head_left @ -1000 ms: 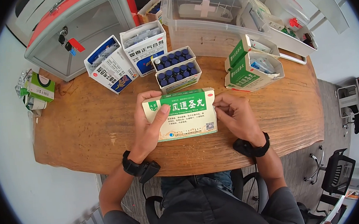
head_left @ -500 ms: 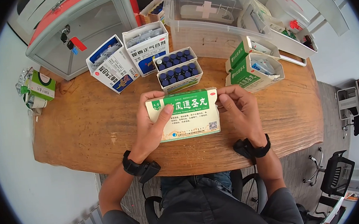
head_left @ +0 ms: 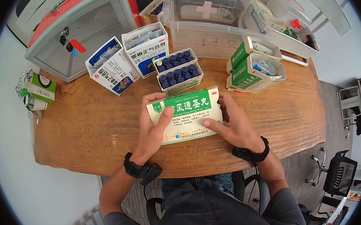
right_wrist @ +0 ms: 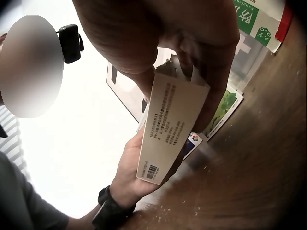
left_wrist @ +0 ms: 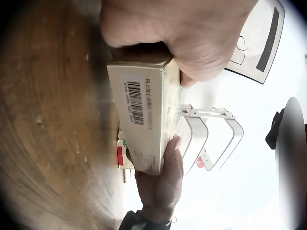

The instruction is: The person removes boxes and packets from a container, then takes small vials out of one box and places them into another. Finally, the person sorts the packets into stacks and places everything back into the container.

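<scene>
A green and cream medicine box (head_left: 191,118) is held up over the near part of the table, its printed front facing the head camera. My left hand (head_left: 150,129) grips its left end, thumb across the front and fingers behind. At the opposite end my right hand (head_left: 240,123) holds the box, with the thumb lying on the lower front and the fingers round the back. The left wrist view shows a side panel with a barcode label (left_wrist: 135,103). In the right wrist view, a ragged cardboard edge (right_wrist: 170,67) shows at the end by the right hand.
Beyond the box stand cartons of blue-capped bottles (head_left: 180,75) and two white-and-blue medicine boxes (head_left: 147,52). Two green-and-white boxes (head_left: 249,74) stand at right. A clear plastic bin (head_left: 208,35) and a red-framed cabinet (head_left: 87,35) line the back of the wooden table (head_left: 85,127).
The right hand has moved from the box's upper right edge to a grip round its right end, thumb now on the front. The box has shifted slightly right; the left hand keeps its hold.
</scene>
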{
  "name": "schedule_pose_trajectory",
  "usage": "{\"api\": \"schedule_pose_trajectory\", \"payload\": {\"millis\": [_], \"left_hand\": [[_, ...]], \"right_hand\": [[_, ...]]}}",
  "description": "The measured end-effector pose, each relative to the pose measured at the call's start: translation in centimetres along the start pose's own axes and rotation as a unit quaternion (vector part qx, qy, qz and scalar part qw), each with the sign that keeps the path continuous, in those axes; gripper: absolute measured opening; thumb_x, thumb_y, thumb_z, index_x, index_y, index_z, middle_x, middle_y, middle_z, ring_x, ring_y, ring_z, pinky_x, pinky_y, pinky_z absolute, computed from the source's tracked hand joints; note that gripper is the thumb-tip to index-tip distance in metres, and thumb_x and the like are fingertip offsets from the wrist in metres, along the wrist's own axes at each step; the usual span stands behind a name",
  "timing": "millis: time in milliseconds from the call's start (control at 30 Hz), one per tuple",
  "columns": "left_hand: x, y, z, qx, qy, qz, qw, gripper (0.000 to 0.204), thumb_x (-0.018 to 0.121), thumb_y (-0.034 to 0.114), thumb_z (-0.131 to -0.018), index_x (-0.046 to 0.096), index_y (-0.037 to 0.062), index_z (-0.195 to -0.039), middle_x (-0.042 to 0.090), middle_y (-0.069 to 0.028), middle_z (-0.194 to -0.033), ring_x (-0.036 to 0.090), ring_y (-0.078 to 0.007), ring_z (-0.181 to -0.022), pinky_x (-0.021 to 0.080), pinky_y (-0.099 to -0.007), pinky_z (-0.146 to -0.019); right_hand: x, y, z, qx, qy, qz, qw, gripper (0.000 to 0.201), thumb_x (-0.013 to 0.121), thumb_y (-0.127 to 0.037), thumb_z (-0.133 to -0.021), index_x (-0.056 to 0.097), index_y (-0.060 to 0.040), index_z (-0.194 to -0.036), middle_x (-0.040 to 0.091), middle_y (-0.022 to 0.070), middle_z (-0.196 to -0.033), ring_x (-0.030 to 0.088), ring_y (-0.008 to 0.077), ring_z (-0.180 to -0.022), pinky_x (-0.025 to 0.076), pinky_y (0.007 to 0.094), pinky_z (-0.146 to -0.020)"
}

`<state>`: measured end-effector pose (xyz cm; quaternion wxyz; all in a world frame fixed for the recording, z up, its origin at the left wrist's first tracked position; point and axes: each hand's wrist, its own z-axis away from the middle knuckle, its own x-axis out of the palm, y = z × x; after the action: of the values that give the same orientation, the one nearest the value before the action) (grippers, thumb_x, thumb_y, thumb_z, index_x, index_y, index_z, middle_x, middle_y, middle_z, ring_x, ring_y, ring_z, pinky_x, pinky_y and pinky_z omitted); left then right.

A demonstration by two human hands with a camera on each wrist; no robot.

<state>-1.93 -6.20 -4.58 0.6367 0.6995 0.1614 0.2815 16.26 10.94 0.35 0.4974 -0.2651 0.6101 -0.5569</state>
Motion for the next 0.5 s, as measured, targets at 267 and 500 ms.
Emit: {"api": "schedule_pose_trajectory", "payload": {"millis": [267,500], "left_hand": [[0.6,-0.2,0.1,0.001,-0.082,0.033,0.996,0.058,0.067,0.016,-0.106,0.031,0.0038,-0.151,0.057,-0.0132,-0.136,0.056,-0.0189,-0.13,0.052,-0.0352,-0.107],[0.5,0.6,0.2,-0.056,-0.115,0.01,0.992,0.069,0.072,0.007,-0.1,0.028,0.0015,-0.153,0.052,-0.0157,-0.144,0.054,-0.0219,-0.135,0.045,-0.04,-0.116]], "right_hand": [[-0.4,1.7,-0.6,-0.087,0.121,-0.04,0.988,0.056,0.078,-0.016,-0.099,0.05,0.0049,-0.142,0.071,0.0237,-0.124,0.07,0.0257,-0.117,0.055,0.0373,-0.099],[-1.0,1.2,-0.8,-0.137,0.179,-0.036,0.974,0.055,0.08,-0.014,-0.097,0.053,0.0034,-0.141,0.07,0.0199,-0.126,0.069,0.0223,-0.115,0.056,0.0351,-0.097]]}}
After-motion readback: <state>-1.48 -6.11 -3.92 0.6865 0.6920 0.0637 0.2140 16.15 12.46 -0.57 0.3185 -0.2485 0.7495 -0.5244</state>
